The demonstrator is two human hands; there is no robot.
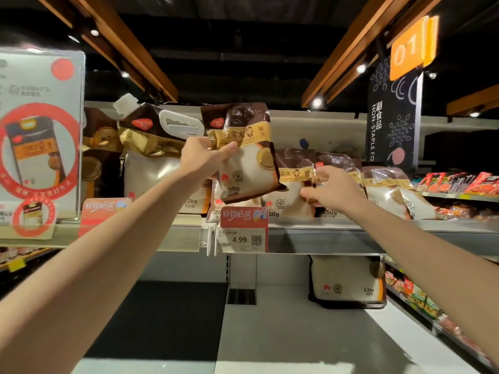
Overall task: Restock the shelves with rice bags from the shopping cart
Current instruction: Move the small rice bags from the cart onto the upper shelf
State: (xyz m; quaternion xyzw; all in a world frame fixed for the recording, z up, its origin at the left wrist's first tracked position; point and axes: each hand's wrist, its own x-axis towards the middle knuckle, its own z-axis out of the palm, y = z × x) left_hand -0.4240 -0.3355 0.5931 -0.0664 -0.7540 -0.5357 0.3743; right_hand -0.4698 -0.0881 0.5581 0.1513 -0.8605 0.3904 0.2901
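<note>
Left hand [205,156] clasps a 250 g rice bag [249,160] at 12 o'clock; right hand [330,190], grip indiscernible, touches shelved bags [293,182] at 3 o'clock, presumably clearing a slot.

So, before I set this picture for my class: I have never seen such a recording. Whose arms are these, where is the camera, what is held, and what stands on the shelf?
There is one picture, taken by a camera worn on a person's head, so the two bare arms are that person's own. The left hand grips a small rice bag, raised in front of the shelf. The right hand reaches the row of small rice bags standing on that shelf; whether it grips one I cannot tell. Further left stand larger rice bags. A price tag reading 4.99 hangs on the shelf edge, and one large bag sits on the shelf below.
</note>
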